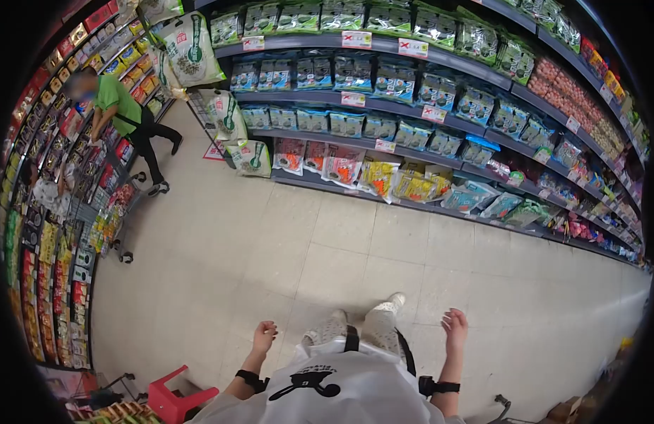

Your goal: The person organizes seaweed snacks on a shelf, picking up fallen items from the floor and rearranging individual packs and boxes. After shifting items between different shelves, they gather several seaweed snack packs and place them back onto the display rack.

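My left hand point(265, 335) hangs over the floor to the left of my legs, its fingers loosely curled and apart, with nothing seen in it. On the other side, my right hand point(455, 327) is held out over the floor tiles, fingers spread and empty. Both wrists wear black bands. Neither hand touches anything. Ahead stands a long shelf unit point(298, 177) of bagged goods. Red bags point(341, 165) and yellow bags point(378, 177) lie on its bottom shelf, with blue-and-black packs point(354, 73) higher up.
At the left, a person in a green top point(118, 99) stands beside a loaded shopping cart point(108, 215) along another packed shelf. A red stool point(178, 396) is at the lower left. Large green-and-white bags point(189, 53) hang at the shelf end. Cartons point(567, 410) sit at lower right.
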A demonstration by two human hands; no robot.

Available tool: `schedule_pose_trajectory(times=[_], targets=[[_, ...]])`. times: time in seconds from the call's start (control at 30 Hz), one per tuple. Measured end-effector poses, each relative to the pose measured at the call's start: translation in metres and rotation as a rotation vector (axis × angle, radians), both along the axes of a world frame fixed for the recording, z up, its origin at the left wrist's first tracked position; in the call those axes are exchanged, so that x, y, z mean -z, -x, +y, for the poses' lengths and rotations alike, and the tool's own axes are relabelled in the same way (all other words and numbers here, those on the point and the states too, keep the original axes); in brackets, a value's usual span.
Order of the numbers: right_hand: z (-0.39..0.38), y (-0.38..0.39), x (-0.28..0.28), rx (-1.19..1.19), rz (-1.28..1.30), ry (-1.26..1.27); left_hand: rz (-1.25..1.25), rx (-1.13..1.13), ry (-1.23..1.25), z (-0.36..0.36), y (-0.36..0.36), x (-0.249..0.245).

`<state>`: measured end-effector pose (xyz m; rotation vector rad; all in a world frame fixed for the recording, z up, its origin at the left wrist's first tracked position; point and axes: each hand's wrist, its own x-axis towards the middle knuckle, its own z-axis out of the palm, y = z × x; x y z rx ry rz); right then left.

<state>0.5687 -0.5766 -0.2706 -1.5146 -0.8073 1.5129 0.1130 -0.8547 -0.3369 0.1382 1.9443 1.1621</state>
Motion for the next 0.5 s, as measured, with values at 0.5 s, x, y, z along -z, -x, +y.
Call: schedule_pose_trajectory(times=[0.5], targets=[[-0.054, -0.003, -0.023, 0.203, -0.092, -0.294, 0.151, 0.399, -0.332, 0.002, 0.047, 0.098]])
